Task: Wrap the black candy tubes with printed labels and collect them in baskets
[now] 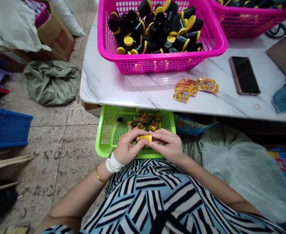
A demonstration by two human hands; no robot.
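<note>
A yellow packet [144, 138] is pinched between the left hand [128, 147] and right hand [166, 145], at lower centre of the frame, above a green tray [103, 144]. More packets [144, 120] are heaped in the tray, below the marble bench [138, 94].

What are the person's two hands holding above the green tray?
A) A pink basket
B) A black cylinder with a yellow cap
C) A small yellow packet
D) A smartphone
C. The left hand and right hand pinch a small yellow packet between them, just above the green plastic tray.
</note>
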